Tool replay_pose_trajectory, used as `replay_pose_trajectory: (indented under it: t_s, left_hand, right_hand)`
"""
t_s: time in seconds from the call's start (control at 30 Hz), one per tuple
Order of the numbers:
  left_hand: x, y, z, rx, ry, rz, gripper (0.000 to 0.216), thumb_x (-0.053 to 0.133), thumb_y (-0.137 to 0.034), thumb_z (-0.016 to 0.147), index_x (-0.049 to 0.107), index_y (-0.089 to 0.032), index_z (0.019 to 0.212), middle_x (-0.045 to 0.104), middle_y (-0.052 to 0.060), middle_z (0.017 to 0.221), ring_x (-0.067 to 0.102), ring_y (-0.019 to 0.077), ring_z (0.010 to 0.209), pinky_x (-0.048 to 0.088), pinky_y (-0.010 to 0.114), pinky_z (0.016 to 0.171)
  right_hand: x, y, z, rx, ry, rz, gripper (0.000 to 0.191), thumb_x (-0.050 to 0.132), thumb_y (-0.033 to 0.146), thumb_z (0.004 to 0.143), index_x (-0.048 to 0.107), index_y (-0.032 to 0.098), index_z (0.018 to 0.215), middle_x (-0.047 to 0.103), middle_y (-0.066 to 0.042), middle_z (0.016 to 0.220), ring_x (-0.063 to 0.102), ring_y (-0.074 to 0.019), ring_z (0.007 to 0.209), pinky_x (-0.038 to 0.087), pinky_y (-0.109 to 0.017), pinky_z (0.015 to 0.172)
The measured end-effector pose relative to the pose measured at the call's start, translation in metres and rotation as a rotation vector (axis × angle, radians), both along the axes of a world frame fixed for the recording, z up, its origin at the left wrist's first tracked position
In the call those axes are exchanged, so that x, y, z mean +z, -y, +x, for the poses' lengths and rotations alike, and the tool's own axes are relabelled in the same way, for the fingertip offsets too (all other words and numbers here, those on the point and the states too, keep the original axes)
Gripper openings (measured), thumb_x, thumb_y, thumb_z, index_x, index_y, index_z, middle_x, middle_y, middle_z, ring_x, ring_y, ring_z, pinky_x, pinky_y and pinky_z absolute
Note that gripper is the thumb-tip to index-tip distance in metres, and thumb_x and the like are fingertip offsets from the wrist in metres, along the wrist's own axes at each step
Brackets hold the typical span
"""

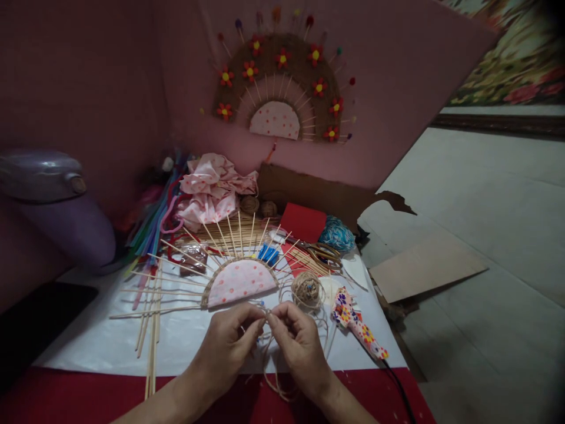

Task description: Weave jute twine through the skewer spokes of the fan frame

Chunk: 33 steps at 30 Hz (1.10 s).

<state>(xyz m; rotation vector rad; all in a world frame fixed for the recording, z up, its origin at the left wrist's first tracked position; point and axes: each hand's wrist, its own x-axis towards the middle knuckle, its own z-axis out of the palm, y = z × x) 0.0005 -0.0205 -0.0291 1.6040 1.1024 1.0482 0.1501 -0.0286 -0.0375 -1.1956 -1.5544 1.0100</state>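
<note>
My left hand [232,338] and my right hand [298,341] meet at the front of the table, thumbs and forefingers pinched together. Between them they grip jute twine [270,365], which hangs in loose loops below the fingers. Just beyond lies a half-round piece covered in pink dotted fabric [242,281], with thin wooden sticks [220,235] fanning out from its twine-wrapped curved edge. A ball of jute twine [306,288] sits past my right hand. The exact spot where the fingertips hold the twine is partly hidden.
A flower-patterned glue gun [357,324] with a black cord lies at right. Behind are scissors [324,253], red sheets [303,222], blue yarn [336,234] and crumpled pink fabric [212,185]. A purple flask [66,212] stands left. A finished-looking flowered half-round [276,88] hangs on the wall.
</note>
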Motion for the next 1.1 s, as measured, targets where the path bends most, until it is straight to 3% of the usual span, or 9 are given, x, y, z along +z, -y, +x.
replay_pose_trajectory:
  t_s: [0.1,0.3,0.5,0.57,0.7,1.1]
  left_hand:
    - [-0.002,0.001,-0.001,0.028,-0.022,0.056,0.016,0.053,-0.026,0.081,0.063,-0.016,0.073,0.060,0.001,0.062,0.052,0.0103,0.050,0.042,0.018,0.046]
    - [0.000,0.001,-0.004,0.106,0.111,-0.056,0.017,0.053,-0.031,0.081,0.059,-0.016,0.077,0.055,-0.002,0.061,0.049,0.0085,0.045,0.042,0.019,0.042]
    - [0.000,-0.001,-0.008,0.209,0.226,-0.058,0.014,0.053,-0.031,0.083,0.057,-0.017,0.083,0.051,-0.004,0.061,0.046,0.0079,0.046,0.041,0.018,0.042]
    - [0.001,0.000,-0.008,0.213,0.170,0.046,0.011,0.054,-0.028,0.083,0.058,-0.018,0.083,0.055,-0.003,0.064,0.049,0.0085,0.050,0.043,0.018,0.046]
    - [0.003,0.003,-0.006,0.062,-0.017,0.264,0.010,0.053,-0.019,0.083,0.063,-0.019,0.081,0.063,0.000,0.072,0.056,0.0107,0.062,0.043,0.019,0.056]
    - [-0.006,-0.002,-0.005,0.066,-0.201,0.259,0.013,0.050,-0.019,0.084,0.061,-0.018,0.078,0.062,-0.001,0.067,0.055,0.0105,0.057,0.040,0.021,0.053]
  right_hand:
    - [0.000,-0.001,0.000,0.007,-0.083,-0.015,0.019,0.051,0.033,0.087,0.054,0.016,0.078,0.046,0.003,0.064,0.040,-0.0096,0.057,0.034,-0.021,0.053]
    - [0.002,-0.001,0.000,0.051,-0.110,-0.027,0.014,0.053,0.030,0.086,0.056,0.017,0.088,0.055,0.000,0.073,0.050,-0.0118,0.065,0.041,-0.022,0.059]
    - [-0.002,-0.005,0.002,-0.096,-0.066,-0.017,0.018,0.055,0.034,0.084,0.057,0.016,0.082,0.053,0.001,0.067,0.048,-0.0113,0.060,0.040,-0.021,0.054]
    - [-0.003,-0.006,0.002,-0.113,-0.063,0.000,0.018,0.055,0.034,0.084,0.057,0.016,0.081,0.052,0.001,0.066,0.046,-0.0114,0.060,0.039,-0.022,0.055]
    - [-0.003,-0.005,0.000,-0.080,-0.075,0.015,0.018,0.054,0.032,0.084,0.056,0.016,0.077,0.049,0.002,0.064,0.044,-0.0112,0.059,0.037,-0.022,0.055]
    - [0.007,0.001,0.000,0.024,-0.093,-0.027,0.015,0.054,0.030,0.085,0.059,0.016,0.081,0.050,0.002,0.065,0.041,-0.0097,0.056,0.034,-0.022,0.053]
